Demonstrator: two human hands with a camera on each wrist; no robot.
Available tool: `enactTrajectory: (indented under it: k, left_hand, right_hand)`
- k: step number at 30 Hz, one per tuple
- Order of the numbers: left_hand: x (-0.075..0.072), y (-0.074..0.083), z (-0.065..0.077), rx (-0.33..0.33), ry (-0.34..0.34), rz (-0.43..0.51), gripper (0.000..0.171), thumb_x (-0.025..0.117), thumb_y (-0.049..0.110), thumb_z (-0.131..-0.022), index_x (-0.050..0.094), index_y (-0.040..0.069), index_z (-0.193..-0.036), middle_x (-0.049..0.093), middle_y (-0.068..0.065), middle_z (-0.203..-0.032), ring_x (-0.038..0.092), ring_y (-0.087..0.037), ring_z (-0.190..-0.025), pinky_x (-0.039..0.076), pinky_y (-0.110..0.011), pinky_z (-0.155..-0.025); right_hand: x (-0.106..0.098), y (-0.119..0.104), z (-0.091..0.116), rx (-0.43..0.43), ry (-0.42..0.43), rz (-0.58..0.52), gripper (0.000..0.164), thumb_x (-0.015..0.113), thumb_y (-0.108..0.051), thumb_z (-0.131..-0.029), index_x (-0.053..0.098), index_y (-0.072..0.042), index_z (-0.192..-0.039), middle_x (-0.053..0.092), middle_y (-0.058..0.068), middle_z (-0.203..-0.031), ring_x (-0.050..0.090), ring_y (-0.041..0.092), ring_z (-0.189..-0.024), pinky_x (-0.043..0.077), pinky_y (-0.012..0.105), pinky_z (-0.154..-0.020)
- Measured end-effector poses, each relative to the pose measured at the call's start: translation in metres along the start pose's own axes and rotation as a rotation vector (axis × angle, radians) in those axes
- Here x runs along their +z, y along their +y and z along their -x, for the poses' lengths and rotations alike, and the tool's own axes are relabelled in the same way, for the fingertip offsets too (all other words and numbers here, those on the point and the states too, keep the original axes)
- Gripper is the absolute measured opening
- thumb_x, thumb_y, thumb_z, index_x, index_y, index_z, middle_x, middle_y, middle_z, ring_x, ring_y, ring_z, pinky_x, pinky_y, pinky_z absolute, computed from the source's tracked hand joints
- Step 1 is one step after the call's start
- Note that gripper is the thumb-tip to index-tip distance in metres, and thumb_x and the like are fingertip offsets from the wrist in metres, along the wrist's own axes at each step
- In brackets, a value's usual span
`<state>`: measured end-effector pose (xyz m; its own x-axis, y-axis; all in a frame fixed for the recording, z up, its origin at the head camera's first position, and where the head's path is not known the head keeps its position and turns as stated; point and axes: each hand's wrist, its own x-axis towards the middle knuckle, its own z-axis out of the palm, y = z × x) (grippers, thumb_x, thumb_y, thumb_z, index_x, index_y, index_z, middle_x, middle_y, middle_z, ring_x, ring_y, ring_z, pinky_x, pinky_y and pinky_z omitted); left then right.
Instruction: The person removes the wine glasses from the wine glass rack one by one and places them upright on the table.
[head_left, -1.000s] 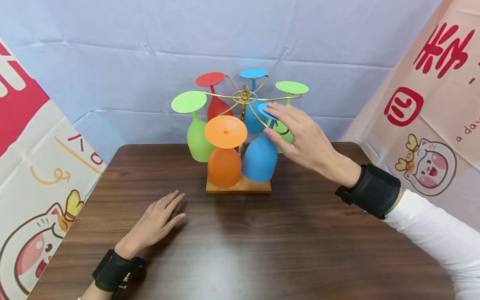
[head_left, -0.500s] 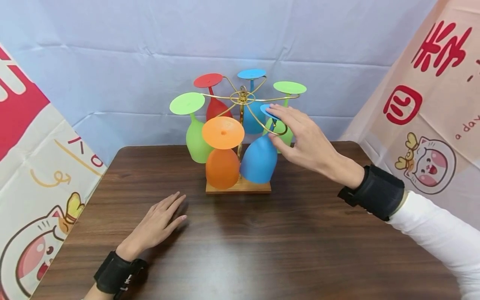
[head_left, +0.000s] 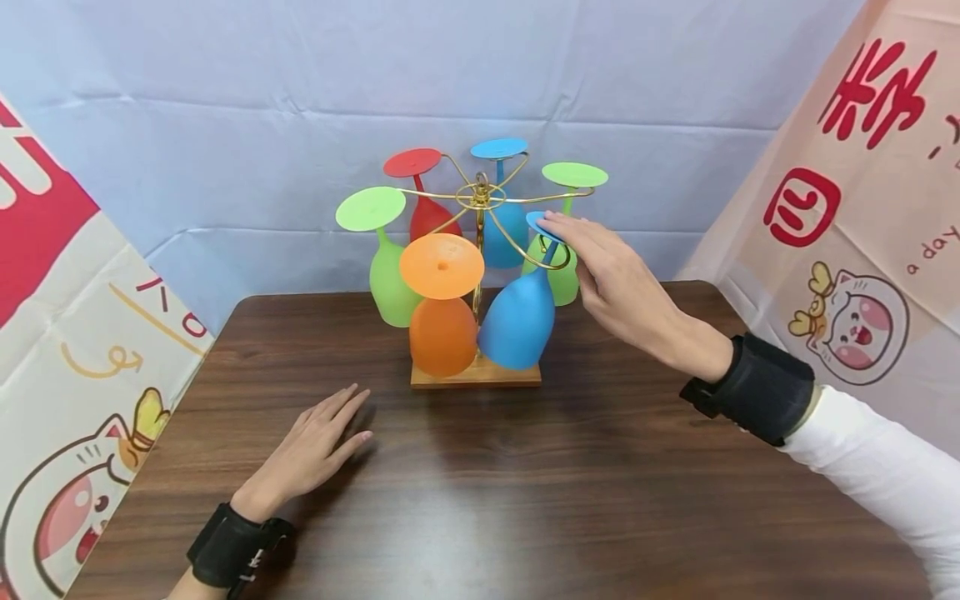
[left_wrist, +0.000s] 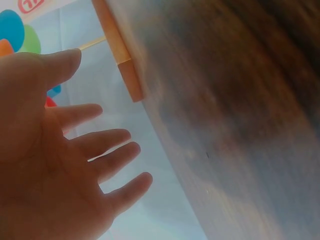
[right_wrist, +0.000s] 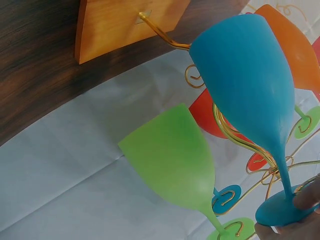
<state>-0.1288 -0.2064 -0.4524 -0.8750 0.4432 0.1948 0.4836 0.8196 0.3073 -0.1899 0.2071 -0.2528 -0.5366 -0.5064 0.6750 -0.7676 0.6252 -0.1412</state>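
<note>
My right hand (head_left: 626,287) pinches the foot of a blue wine glass (head_left: 519,323) at the front right of a gold wire rack (head_left: 480,217). In the right wrist view, the thumb (right_wrist: 308,194) lies on the foot near the stem. The glass hangs upside down and tilted, its stem at a curled hook. Beside it hangs an orange glass (head_left: 442,337). Around the rack are a red glass (head_left: 431,212), another blue glass (head_left: 506,237) and two green glasses (head_left: 393,283), all inverted. My left hand (head_left: 303,454) rests on the table, fingers extended, holding nothing.
The rack's wooden base (head_left: 480,375) stands on the dark wooden table (head_left: 480,517) near its back edge. A pale cloth (head_left: 300,83) hangs behind it. Printed cloths with cartoon figures (head_left: 855,333) flank both sides.
The right hand has shifted slightly right, and its thumb has gone out of sight in the head view. The front blue glass's stem now sits at the hook. The left hand stays still.
</note>
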Motion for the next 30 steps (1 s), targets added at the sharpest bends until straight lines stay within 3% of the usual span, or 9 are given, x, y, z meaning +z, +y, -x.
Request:
enactTrajectory:
  k: [15, 30]
  left_hand:
    - [0.001, 0.004, 0.005, -0.007, 0.016, -0.004, 0.061, 0.062, 0.033, -0.103, 0.043, 0.006, -0.155, 0.042, -0.024, -0.158, 0.044, -0.044, -0.144, 0.039, -0.067, -0.111]
    - [-0.008, 0.005, 0.003, -0.001, 0.019, -0.005, 0.062, 0.062, 0.033, -0.103, 0.043, 0.005, -0.154, 0.043, -0.025, -0.157, 0.045, -0.043, -0.144, 0.039, -0.067, -0.111]
  right_hand:
    - [-0.006, -0.007, 0.014, -0.006, 0.006, 0.059, 0.054, 0.047, 0.019, -0.097, 0.051, 0.000, -0.147, 0.057, 0.019, -0.149, 0.053, 0.036, -0.138, 0.044, 0.051, -0.114]
    - [-0.008, -0.013, 0.027, -0.074, 0.085, 0.099, 0.052, 0.057, 0.018, -0.093, 0.057, 0.001, -0.143, 0.059, 0.018, -0.146, 0.056, 0.034, -0.137, 0.041, 0.046, -0.119]
